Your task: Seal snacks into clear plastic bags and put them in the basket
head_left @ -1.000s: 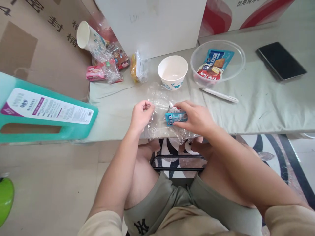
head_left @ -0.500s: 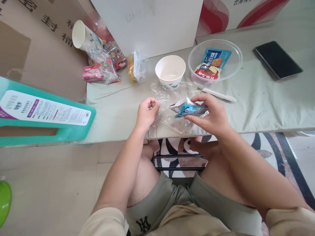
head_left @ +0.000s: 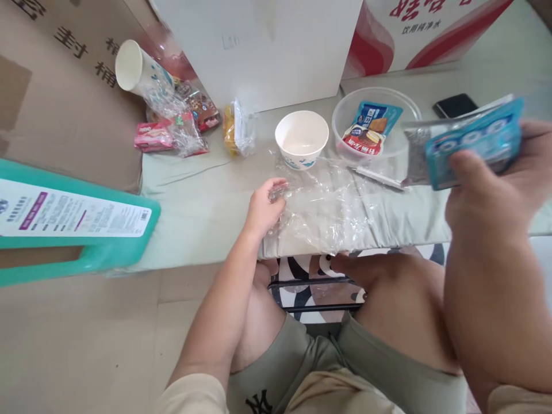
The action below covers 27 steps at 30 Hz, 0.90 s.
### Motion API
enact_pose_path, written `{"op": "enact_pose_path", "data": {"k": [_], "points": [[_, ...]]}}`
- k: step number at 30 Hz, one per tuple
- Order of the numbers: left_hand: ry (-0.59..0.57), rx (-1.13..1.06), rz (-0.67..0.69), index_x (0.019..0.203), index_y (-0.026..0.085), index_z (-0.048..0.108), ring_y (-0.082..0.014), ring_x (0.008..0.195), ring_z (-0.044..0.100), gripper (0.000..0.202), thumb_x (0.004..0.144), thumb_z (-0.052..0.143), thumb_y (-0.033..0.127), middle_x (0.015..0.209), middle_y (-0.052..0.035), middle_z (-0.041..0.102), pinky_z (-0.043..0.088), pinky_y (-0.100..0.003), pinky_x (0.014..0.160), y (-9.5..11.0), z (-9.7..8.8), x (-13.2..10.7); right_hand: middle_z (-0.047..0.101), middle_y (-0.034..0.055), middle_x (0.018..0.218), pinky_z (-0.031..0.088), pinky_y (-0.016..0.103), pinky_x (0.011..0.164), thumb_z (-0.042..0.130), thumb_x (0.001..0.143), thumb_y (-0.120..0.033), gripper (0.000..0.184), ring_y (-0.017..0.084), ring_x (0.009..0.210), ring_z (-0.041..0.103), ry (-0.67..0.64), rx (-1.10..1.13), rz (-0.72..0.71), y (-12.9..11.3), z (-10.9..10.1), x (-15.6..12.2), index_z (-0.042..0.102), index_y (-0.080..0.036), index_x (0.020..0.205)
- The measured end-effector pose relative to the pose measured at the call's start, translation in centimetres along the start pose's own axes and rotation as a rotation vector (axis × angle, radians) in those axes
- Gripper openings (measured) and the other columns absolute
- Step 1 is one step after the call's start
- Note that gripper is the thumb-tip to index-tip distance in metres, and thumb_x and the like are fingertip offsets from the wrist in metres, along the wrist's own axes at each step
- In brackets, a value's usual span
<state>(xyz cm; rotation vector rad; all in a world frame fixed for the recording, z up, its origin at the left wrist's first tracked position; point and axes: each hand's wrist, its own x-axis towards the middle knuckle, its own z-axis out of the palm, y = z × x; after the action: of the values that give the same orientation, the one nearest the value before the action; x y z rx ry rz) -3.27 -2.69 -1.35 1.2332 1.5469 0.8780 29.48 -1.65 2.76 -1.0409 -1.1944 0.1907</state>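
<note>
- Blue snack packet (head_left: 474, 141) was held up at frame's right, close to the camera and above the table (head_left: 207, 195); it was blurred, print unreadable.
- Right hand (head_left: 487, 198) was closed on its lower edge, thumb in front; the other fingers were hidden behind the pkt.
- Left hand (head_left: 265, 208) was pinched shut on the clear plastic bag (head_left: 328, 213), which lay flat by the table's front edge.
- Phone (head_left: 455, 105) was partly covered by the pkt.

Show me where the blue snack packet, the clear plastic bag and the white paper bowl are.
blue snack packet (head_left: 478, 135), head view, on its blue printed face.
clear plastic bag (head_left: 328, 210), head view, on its crinkled middle.
white paper bowl (head_left: 301, 135), head view, on its inner bottom.
</note>
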Motion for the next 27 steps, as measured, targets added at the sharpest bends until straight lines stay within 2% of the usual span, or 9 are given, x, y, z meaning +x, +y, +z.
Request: {"op": "enact_pose_path", "data": {"k": [2,6,10,13,16,20,23,25,27], "points": [[-0.007,0.018,0.016,0.119,0.02,0.071,-0.0019,0.049,0.049,0.053,0.072,0.055,0.002,0.133,-0.006,0.072,0.041,-0.017,0.044,0.1,-0.2,-0.2,0.062,-0.0012,0.083,0.05,0.037,0.075,0.092,0.058,-0.063,0.058,0.017,0.08,0.063,-0.025,-0.143,-0.063,-0.1,0.3,2.9,0.072,-0.021,0.094],[-0.013,0.061,0.031,0.118,0.02,0.074,-0.002,0.048,0.047,0.053,0.072,0.056,0.001,0.121,-0.004,0.077,0.04,-0.018,0.046,0.2,-0.2,-0.4,0.071,0.0028,0.099,0.049,0.034,0.079,0.092,0.068,-0.033,0.048,0.016,0.09,0.064,-0.251,-0.539,0.006,0.5,3.9,7.6,0.074,-0.012,0.108],[-0.005,0.075,0.011,0.116,0.019,0.074,-0.0024,0.047,0.047,0.053,0.071,0.055,0.0,0.104,-0.0017,0.079,0.04,-0.018,0.047,0.4,-0.1,-0.5,0.073,0.0083,0.119,0.047,0.041,0.085,0.086,0.065,-0.046,0.069,0.021,0.107,0.066,-0.702,-0.722,0.174,2.2,7.5,9.9,0.071,-0.009,0.121],[0.001,0.074,-0.016,0.117,0.019,0.075,-0.0025,0.044,0.045,0.054,0.071,0.055,0.0,0.093,-0.0003,0.077,0.038,-0.018,0.045,0.4,-0.1,-0.5,0.07,0.0123,0.131,0.042,0.049,0.099,0.079,0.074,-0.045,0.064,0.027,0.127,0.061,-0.755,-0.852,0.209,2.3,7.9,10.0,0.07,-0.008,0.126],[-0.003,0.082,-0.008,0.117,0.02,0.075,-0.0019,0.044,0.045,0.055,0.07,0.055,0.0,0.099,-0.0008,0.077,0.04,-0.019,0.045,0.5,-0.2,-0.3,0.071,0.0138,0.128,0.045,0.045,0.103,0.069,0.091,-0.026,0.037,0.026,0.127,0.063,-0.549,-0.815,0.125,0.7,6.5,7.7,0.071,-0.008,0.123],[0.002,0.1,-0.021,0.117,0.021,0.075,-0.0046,0.043,0.048,0.054,0.071,0.056,0.0,0.082,0.002,0.074,0.042,-0.02,0.045,0.8,-0.1,-0.1,0.075,0.0081,0.095,0.056,0.036,0.083,0.062,0.086,-0.011,0.014,0.019,0.091,0.071,-0.41,-0.48,0.017,-2.8,4.1,0.3,0.071,-0.017,0.095],[0.028,0.126,-0.044,0.118,0.022,0.075,-0.0069,0.042,0.049,0.054,0.071,0.057,0.0,0.064,0.0052,0.064,0.042,-0.02,0.044,0.9,-0.2,-0.3,0.075,0.0084,0.109,0.058,0.042,0.09,0.062,0.09,-0.026,0.025,0.025,0.101,0.072,-0.847,-0.3,-0.145,-5.1,2.7,-6.0,0.066,-0.022,0.115],[0.048,0.128,-0.019,0.117,0.023,0.075,-0.0051,0.043,0.049,0.055,0.071,0.057,0.0,0.078,0.0027,0.073,0.042,-0.019,0.044,0.6,-0.4,-0.5,0.071,0.012,0.13,0.053,0.049,0.101,0.066,0.091,-0.032,0.046,0.032,0.121,0.066,-1.113,-0.38,-0.241,-6.0,1.7,-9.0,0.058,-0.022,0.135],[0.072,0.129,0.019,0.115,0.023,0.076,-0.0025,0.044,0.048,0.054,0.07,0.057,-0.001,0.102,-0.0008,0.078,0.042,-0.019,0.043,0.1,-0.7,-0.5,0.07,0.0123,0.131,0.045,0.053,0.11,0.064,0.092,-0.026,0.051,0.034,0.126,0.063,-1.216,-0.509,-0.317,-6.2,0.5,-10.5,0.054,-0.02,0.141]]}}
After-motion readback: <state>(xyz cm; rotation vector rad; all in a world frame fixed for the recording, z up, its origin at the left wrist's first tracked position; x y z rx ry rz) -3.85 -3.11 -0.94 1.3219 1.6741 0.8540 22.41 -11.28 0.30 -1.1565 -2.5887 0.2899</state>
